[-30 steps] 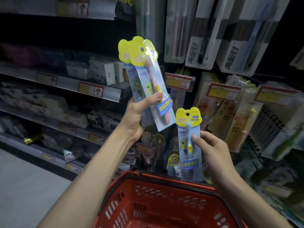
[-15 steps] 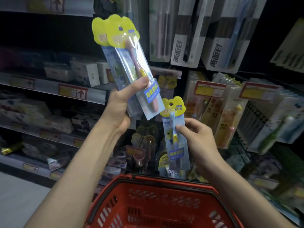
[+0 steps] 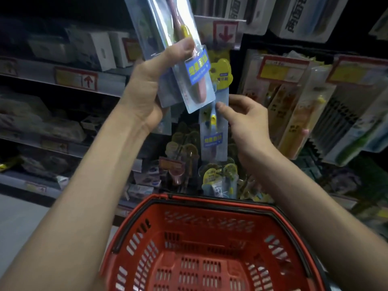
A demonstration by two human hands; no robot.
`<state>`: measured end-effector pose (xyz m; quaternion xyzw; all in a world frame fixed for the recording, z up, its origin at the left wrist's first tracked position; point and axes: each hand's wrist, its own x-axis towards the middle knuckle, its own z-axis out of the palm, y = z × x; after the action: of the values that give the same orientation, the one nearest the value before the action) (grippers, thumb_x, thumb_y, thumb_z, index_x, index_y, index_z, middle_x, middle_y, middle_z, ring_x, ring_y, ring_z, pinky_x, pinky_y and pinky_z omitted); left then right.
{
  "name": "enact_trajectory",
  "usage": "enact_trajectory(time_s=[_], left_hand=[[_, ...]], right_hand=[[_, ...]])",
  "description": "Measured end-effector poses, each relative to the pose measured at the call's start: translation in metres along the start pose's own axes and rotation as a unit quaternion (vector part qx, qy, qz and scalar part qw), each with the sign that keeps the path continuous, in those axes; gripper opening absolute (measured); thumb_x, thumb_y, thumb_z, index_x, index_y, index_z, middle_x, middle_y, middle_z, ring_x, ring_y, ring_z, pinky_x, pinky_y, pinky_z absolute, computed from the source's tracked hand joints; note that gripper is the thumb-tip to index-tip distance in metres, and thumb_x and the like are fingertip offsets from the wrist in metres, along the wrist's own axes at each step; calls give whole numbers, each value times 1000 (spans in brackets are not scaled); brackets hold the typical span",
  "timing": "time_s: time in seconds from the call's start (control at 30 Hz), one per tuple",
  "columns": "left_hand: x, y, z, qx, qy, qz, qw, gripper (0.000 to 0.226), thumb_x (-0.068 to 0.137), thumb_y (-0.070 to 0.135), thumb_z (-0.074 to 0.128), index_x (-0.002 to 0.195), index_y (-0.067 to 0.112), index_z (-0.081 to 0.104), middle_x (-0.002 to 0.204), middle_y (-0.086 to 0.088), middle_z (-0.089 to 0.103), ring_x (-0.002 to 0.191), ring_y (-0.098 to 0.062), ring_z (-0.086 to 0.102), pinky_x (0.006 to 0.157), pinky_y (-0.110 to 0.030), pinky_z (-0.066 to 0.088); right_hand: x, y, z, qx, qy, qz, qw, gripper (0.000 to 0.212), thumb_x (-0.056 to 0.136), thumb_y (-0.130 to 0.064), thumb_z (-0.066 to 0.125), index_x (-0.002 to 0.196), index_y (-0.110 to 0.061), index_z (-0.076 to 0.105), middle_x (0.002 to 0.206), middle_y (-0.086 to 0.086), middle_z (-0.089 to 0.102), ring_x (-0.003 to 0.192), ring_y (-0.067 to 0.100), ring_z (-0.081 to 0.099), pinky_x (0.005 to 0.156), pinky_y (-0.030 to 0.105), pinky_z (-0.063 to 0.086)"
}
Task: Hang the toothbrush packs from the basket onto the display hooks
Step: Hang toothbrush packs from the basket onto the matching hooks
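Note:
My left hand [image 3: 151, 80] is raised in front of the shelf and grips two clear toothbrush packs [image 3: 189, 66], the front one holding a pink brush with a blue label; their tops run out of the frame. My right hand [image 3: 247, 120] pinches the side of a single pack with a blue brush [image 3: 213, 131] and a yellow header card, held upright against the display below a red-arrow price tag [image 3: 225, 31]. The hook itself is hidden behind the packs. The red basket [image 3: 210, 206] sits below my arms, and its visible floor is bare.
Several similar yellow-topped packs [image 3: 220, 177] hang lower down behind the basket. Orange and green toothbrush packs [image 3: 294, 114] hang to the right, larger packs [image 3: 302, 15] above. Shelves with boxes and price strips [image 3: 75, 77] run along the left, with floor at the bottom left.
The view has closed in on the display. My left hand has lifted its two packs higher, and my right hand has brought the single pack up and forward against the hanging row.

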<state>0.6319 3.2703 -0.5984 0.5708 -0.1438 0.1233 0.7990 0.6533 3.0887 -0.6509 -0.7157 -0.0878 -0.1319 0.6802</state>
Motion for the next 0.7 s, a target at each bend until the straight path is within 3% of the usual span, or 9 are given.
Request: enact_trajectory(time_s=[0.27, 0.4, 0.5, 0.6, 0.7], left_hand=[[-1, 3, -3, -12, -33, 7, 999, 24, 87, 27, 73, 98, 7, 65, 79, -16, 72, 91, -39, 71, 83, -40, 60], [-1, 2, -3, 6, -32, 7, 999, 21, 88, 29, 72, 93, 10, 68, 78, -16, 73, 88, -39, 71, 93, -44, 59], [-1, 1, -1, 4, -18, 6, 1000, 20, 87, 29, 73, 92, 10, 68, 82, -19, 70, 81, -37, 70, 86, -44, 59], [-2, 1, 0, -1, -15, 4, 1000, 19, 86, 30, 74, 92, 12, 70, 82, -18, 70, 87, -37, 71, 87, -43, 60], [-4, 4, 1, 0, -22, -2, 1000, 17, 87, 29, 72, 92, 13, 70, 82, -18, 71, 74, -34, 72, 82, -39, 59]], right_hand=[[17, 6, 9, 8, 31, 8, 999, 11, 95, -16, 74, 106, -17, 74, 100, 0, 78, 93, 13, 73, 83, 31, 60], [14, 5, 9, 4, 18, -11, 1000, 9, 95, -14, 72, 102, -20, 73, 96, -3, 78, 92, 13, 74, 84, 33, 62], [14, 3, 10, -9, 16, -8, 1000, 8, 96, -15, 71, 104, -18, 73, 97, -2, 77, 90, 11, 72, 85, 34, 61], [16, 0, 10, -7, 27, -8, 1000, 7, 97, -14, 70, 103, -18, 72, 94, -1, 76, 86, 10, 71, 83, 32, 60], [16, 1, 10, -3, 22, -1, 1000, 7, 97, -14, 70, 102, -18, 71, 92, -1, 77, 81, 8, 72, 76, 28, 60]])
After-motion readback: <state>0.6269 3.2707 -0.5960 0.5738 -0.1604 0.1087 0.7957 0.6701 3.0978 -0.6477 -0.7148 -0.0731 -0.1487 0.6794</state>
